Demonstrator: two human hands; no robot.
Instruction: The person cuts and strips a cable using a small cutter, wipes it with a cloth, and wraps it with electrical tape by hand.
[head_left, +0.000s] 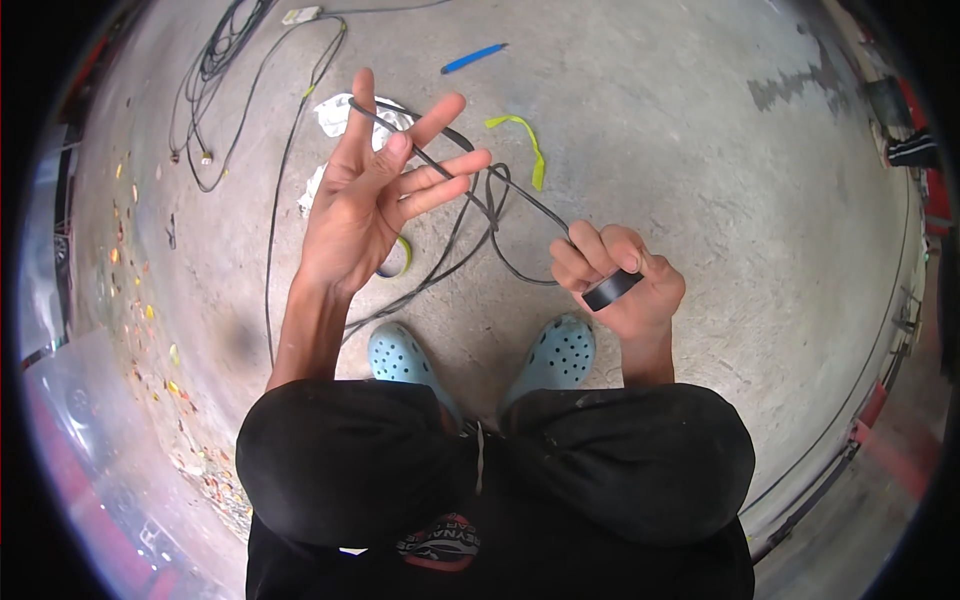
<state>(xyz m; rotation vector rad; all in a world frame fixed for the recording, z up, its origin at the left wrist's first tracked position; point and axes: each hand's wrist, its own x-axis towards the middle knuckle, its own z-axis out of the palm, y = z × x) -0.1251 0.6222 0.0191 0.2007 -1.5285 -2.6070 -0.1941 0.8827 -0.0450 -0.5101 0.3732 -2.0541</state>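
A thin black cable (531,200) is looped over the index finger of my left hand (365,190). That hand's fingers are spread, its thumb lies against the cable, and strands cross between the fingers. My right hand (630,280) is closed round a roll of black tape (612,290), and the cable runs up to its curled fingers. Whether those fingers also pinch the cable is hidden. More of the cable hangs in loops between both hands and trails down toward the floor. Behind my left wrist, a yellow-green tape roll (401,258) lies on the floor, partly covered.
On the concrete floor (680,150) lie a blue pen-like tool (473,58), a yellow-green strip (535,150) and crumpled white material (335,115). A coiled dark cable (215,75) is at upper left. My light-blue clogs (560,350) stand below. Another person's leg (910,150) shows at far right.
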